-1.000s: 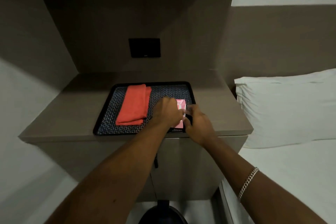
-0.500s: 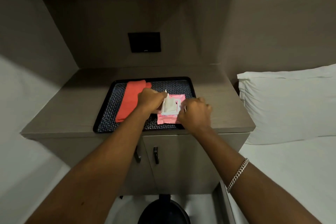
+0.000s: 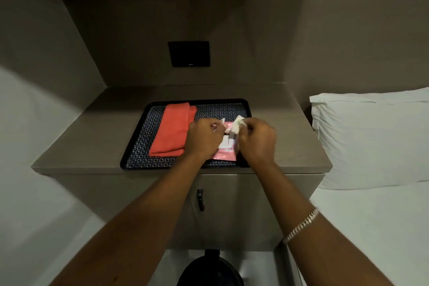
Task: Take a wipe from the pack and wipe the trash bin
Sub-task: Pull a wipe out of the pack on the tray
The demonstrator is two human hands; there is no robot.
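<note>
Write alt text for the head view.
Right hand pulls a white wipe from a pink pack that the left hand steadies, on a patterned tray beside a folded orange cloth; a dark trash bin sits below.

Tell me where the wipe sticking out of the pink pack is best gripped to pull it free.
Pinch the wipe at its raised free end, from above and the right, as the right hand does. It stands up out of the pack; the left hand holds the flap back.
</note>
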